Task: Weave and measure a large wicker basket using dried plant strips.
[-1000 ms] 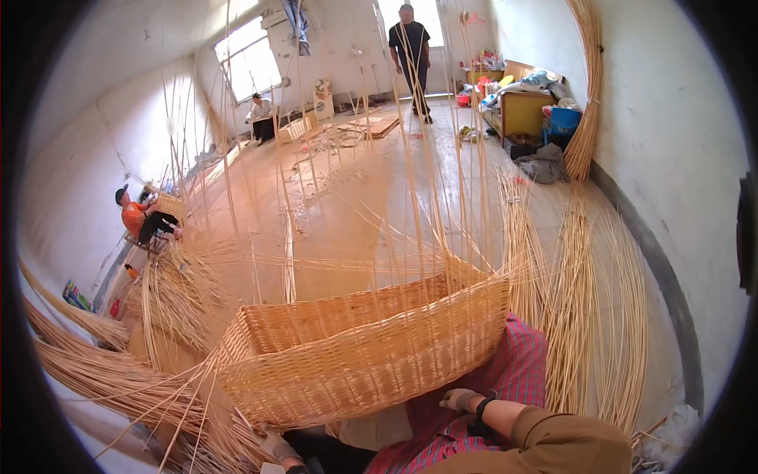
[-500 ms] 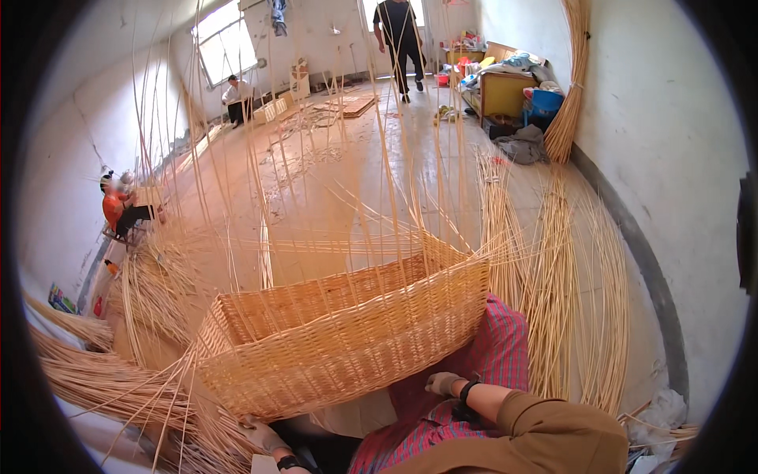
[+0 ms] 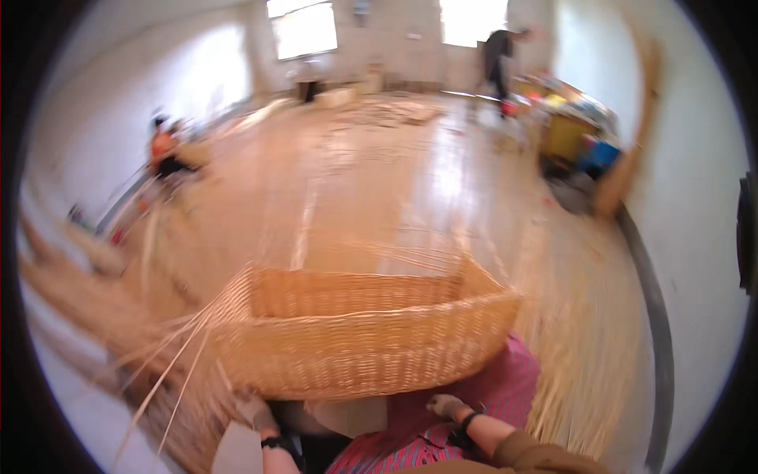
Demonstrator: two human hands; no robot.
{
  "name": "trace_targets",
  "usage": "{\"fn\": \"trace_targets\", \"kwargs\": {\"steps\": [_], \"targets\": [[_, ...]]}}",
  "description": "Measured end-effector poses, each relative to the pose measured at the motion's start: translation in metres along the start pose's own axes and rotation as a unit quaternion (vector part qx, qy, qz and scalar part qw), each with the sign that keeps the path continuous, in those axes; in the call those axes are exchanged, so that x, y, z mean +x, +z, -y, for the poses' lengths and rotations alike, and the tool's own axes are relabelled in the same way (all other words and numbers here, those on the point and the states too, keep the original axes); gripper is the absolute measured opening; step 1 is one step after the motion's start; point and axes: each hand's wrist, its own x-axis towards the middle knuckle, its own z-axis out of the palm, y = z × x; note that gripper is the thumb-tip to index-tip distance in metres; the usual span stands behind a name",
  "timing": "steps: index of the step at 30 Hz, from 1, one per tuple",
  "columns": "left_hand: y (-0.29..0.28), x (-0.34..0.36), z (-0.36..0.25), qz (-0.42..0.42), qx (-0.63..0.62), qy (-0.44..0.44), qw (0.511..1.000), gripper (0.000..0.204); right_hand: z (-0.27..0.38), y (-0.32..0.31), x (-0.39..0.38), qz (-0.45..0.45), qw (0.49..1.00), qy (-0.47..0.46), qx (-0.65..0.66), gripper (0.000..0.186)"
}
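A rectangular woven wicker basket (image 3: 371, 355) stretches in front of me, its near long wall facing me and its right end by the pink checked cloth (image 3: 517, 375) over my lap. My left hand (image 3: 254, 411), in a pale glove, is at the basket's lower left corner. Motion blur hides its fingers among the loose canes there. Below the basket's near lower edge, apart from the wall, my gloved right hand (image 3: 448, 406) has curled fingers; anything inside them is hidden. Long thin canes (image 3: 178, 355) fan out from the basket's left end.
Bundles of canes lie on the left (image 3: 87, 316) and right (image 3: 580, 347). A tall cane bundle (image 3: 632, 166) leans on the right wall beside a cluttered yellow cabinet (image 3: 564, 134). One person (image 3: 163, 150) sits at the left; another (image 3: 496, 63) bends near the far window.
The view has swung left and blurred, so the room appears shifted right. The basket looks more level. My right hand remains curled below it. The far person now bends toward the cluttered cabinet.
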Motion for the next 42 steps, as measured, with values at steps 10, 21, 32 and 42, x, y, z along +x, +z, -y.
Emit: {"fn": "trace_targets", "kwargs": {"steps": [10,21,32,42], "targets": [[-0.026,-0.036,-0.068,-0.064,0.08,0.02,0.995,0.05,0.007,-0.007,-0.003,0.036,0.998,0.055,0.01,0.05],[-0.027,-0.039,-0.071,-0.048,0.11,0.015,0.993,0.057,-0.009,0.006,0.015,0.048,0.998,0.035,0.02,0.045],[-0.026,-0.04,-0.075,-0.054,0.106,0.015,0.993,0.055,-0.001,0.0,0.006,0.036,0.999,0.034,0.014,0.044],[-0.03,-0.04,-0.084,-0.042,0.103,0.005,0.994,0.051,-0.011,0.006,0.02,0.063,0.996,0.039,0.044,0.044]]}}
